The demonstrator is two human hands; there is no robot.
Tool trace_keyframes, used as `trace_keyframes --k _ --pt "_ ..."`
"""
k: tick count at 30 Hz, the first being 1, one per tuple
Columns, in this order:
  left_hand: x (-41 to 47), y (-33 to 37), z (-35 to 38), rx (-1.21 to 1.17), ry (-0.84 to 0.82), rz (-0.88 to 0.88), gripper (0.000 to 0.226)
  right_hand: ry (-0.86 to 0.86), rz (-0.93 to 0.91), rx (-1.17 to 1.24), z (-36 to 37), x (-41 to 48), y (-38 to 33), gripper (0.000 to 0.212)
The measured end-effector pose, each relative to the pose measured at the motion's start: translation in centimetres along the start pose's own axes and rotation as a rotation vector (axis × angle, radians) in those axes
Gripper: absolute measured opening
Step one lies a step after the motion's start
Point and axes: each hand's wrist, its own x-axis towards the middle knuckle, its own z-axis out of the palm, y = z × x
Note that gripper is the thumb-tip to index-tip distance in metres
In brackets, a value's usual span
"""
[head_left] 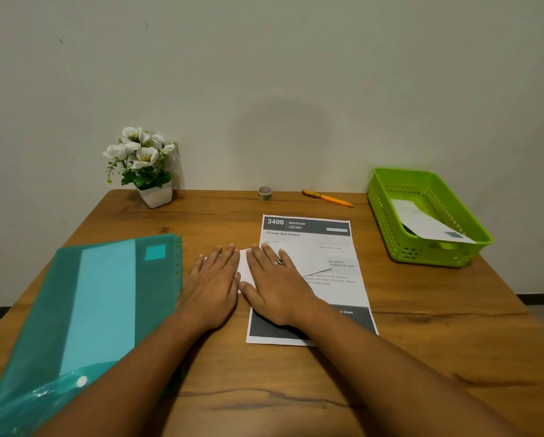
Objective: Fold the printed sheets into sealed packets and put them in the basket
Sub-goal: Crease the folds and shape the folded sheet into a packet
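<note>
Fingers straight and uncurled, my left grip [212, 285] and right grip [277, 285] press flat on folded paper [244, 268] overlapping printed sheet [311, 236]; right of that sheet, basket [387, 200] holds one packet [428, 225]

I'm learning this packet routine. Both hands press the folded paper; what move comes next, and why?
Probably the right hand reaches for the tape roll while the left hand holds the folded paper flat: it lies under both, and no tape shows on it.
</note>
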Motion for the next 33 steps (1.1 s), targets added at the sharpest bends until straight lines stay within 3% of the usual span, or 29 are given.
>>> trace_keyframes --k 3,12,18,23,29,33 --pt "0.0 0.0 -0.1 0.004 -0.009 0.001 0.074 -0.036 0.042 0.007 -0.4 0.1 1.4 0.077" --pt "0.1 0.0 -0.2 0.005 -0.026 -0.002 0.073 -0.088 0.191 0.006 -1.9 -1.0 7.0 0.082" --pt "0.0 0.0 -0.1 -0.009 -0.020 -0.002 0.072 -0.082 0.195 0.015 -2.3 -1.7 9.1 0.083" --pt "1.1 0.1 -0.9 -0.060 -0.008 -0.024 0.055 -0.034 0.190 0.009 -2.0 -1.9 9.2 0.083" --pt "7.9 -0.1 -1.8 -0.327 0.171 -0.054 0.038 -0.008 0.187 -0.001 -1.8 -1.9 9.2 0.082" --pt "14.3 0.8 -2.1 -0.302 0.210 -0.072 0.039 -0.011 0.190 0.005 -1.8 -1.9 9.3 0.082"
